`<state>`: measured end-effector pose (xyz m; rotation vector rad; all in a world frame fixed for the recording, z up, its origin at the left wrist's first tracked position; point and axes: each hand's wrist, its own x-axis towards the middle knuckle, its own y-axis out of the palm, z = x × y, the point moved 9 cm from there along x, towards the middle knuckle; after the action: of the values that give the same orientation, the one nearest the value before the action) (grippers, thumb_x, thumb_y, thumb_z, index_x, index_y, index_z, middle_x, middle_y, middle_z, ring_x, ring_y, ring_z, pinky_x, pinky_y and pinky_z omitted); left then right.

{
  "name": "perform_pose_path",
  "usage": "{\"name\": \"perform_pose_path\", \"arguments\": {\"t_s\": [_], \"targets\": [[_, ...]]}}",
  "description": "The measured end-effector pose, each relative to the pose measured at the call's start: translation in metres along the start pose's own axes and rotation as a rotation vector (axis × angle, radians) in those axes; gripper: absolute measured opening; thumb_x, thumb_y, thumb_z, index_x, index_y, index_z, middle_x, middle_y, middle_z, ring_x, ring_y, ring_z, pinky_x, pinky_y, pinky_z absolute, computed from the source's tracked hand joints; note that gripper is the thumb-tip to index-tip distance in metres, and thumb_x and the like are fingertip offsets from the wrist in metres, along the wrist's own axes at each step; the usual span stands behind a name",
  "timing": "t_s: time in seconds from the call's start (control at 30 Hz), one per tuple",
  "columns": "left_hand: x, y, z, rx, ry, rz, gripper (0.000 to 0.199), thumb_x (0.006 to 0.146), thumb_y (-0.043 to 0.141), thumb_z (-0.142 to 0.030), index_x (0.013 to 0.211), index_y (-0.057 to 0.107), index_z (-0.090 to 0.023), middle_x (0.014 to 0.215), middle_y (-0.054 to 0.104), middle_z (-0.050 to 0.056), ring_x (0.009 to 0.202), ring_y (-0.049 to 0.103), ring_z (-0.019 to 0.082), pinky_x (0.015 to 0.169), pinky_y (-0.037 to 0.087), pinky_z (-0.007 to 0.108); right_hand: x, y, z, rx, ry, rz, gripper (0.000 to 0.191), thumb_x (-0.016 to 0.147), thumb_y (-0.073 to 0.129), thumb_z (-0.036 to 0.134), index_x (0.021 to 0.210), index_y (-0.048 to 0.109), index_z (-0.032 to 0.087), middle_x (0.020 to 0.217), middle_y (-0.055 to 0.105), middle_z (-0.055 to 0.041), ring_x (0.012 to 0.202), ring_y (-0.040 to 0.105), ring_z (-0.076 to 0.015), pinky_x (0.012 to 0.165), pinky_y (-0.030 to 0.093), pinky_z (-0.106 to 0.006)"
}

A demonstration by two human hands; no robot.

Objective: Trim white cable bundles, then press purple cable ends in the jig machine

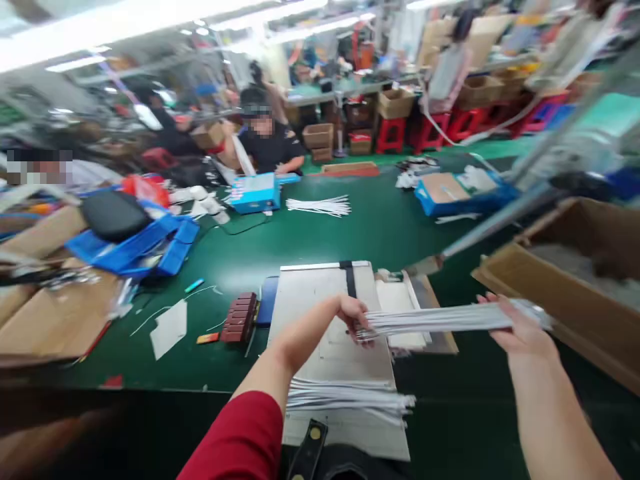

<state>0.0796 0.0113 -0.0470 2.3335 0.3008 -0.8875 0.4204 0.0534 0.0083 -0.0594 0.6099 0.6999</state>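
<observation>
A long bundle of white flat strips (435,321) spans the air above the bench, held at both ends. My left hand (353,318) grips its near end over a pale grey board (333,353), and my right hand (520,330) holds the far end, with a metal-looking tip sticking out past my fingers. A second bundle of white strips (345,400) lies across the lower part of the board. A black strap (350,279) crosses the board's far edge, and another black strap (307,450) hangs at its near end.
A cardboard tray (565,280) sits beyond my right hand. A dark red block (239,317) and white paper lie left of the board on the green bench (300,233). Blue bins, cardboard, a blue-and-white box and loose white strips stand farther off. A co-worker (270,137) sits across the bench.
</observation>
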Motion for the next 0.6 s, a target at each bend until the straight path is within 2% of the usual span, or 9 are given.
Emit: {"name": "perform_pose_path", "arguments": {"t_s": [0.07,0.13,0.2,0.27,0.33,0.4,0.43,0.53,0.6], "targets": [[0.007,-0.039,-0.015,0.003,-0.022,-0.156,0.026,0.064,0.081,-0.024,0.083,0.071,-0.010,0.086,0.076,0.017,0.082,0.075,0.033,0.074,0.063,0.048,0.042,0.018,-0.009,-0.005,0.071,0.058,0.034,0.088,0.054,0.007,0.065,0.069,0.026,0.102,0.072,-0.0085,0.083,0.074,-0.0170,0.081,0.060,-0.029],[0.006,-0.069,-0.018,0.030,-0.034,-0.333,0.016,0.070,0.076,-0.024,0.075,0.066,-0.012,0.074,0.074,0.015,0.074,0.075,0.030,0.072,0.064,0.046,0.067,0.031,-0.029,-0.003,0.201,0.090,0.030,0.086,0.051,0.006,0.066,0.065,0.024,0.093,0.068,-0.0025,0.073,0.073,-0.0150,0.079,0.062,-0.031],[-0.003,-0.086,-0.013,0.079,-0.038,-0.506,0.013,0.077,0.070,-0.024,0.074,0.063,-0.013,0.070,0.072,0.013,0.069,0.074,0.027,0.070,0.064,0.042,0.080,0.035,-0.047,0.016,0.308,0.076,0.026,0.086,0.049,0.005,0.068,0.060,0.020,0.083,0.063,0.0021,0.060,0.069,-0.0121,0.076,0.063,-0.036],[-0.021,-0.093,-0.006,0.146,-0.043,-0.667,0.011,0.083,0.063,-0.023,0.085,0.065,-0.012,0.076,0.074,0.014,0.071,0.075,0.027,0.072,0.063,0.042,0.088,0.036,-0.059,0.052,0.355,0.059,0.024,0.087,0.049,0.004,0.069,0.057,0.019,0.081,0.062,0.0030,0.056,0.068,-0.0103,0.075,0.063,-0.036],[-0.041,-0.092,-0.003,0.242,-0.047,-0.849,0.024,0.088,0.058,-0.024,0.105,0.066,-0.010,0.088,0.075,0.018,0.082,0.076,0.031,0.080,0.062,0.047,0.093,0.038,-0.065,0.091,0.364,0.064,0.025,0.088,0.050,0.004,0.070,0.057,0.019,0.080,0.065,0.0021,0.060,0.070,-0.0102,0.077,0.063,-0.033],[-0.054,-0.084,-0.010,0.371,-0.026,-1.048,0.043,0.092,0.056,-0.029,0.129,0.060,-0.008,0.115,0.071,0.025,0.109,0.070,0.036,0.098,0.054,0.054,0.096,0.038,-0.067,0.127,0.377,0.071,0.025,0.090,0.050,0.003,0.072,0.057,0.019,0.079,0.066,0.0016,0.061,0.071,-0.0106,0.080,0.064,-0.032],[-0.055,-0.077,-0.016,0.440,-0.004,-1.132,0.054,0.092,0.059,-0.033,0.140,0.053,-0.008,0.133,0.062,0.027,0.126,0.060,0.038,0.109,0.045,0.056,0.096,0.038,-0.068,0.136,0.383,0.073,0.024,0.090,0.050,0.003,0.073,0.057,0.019,0.079,0.067,0.0013,0.062,0.071,-0.0109,0.081,0.064,-0.032],[-0.026,-0.050,-0.031,0.661,0.071,-1.241,0.090,0.084,0.074,-0.045,0.159,0.032,-0.018,0.167,0.018,0.018,0.155,0.012,0.037,0.126,0.008,0.056,0.097,0.036,-0.067,0.134,0.388,0.062,0.023,0.091,0.048,0.000,0.078,0.056,0.017,0.078,0.068,0.0007,0.063,0.072,-0.0121,0.086,0.065,-0.038],[0.003,-0.038,-0.031,0.861,0.060,-1.246,0.101,0.082,0.074,-0.059,0.162,0.025,-0.019,0.169,0.007,0.015,0.156,0.000,0.037,0.124,-0.002,0.060,0.094,0.036,-0.067,0.143,0.375,0.056,0.023,0.091,0.047,-0.003,0.081,0.055,0.016,0.076,0.069,0.0005,0.063,0.072,-0.0131,0.087,0.065,-0.043]]}}
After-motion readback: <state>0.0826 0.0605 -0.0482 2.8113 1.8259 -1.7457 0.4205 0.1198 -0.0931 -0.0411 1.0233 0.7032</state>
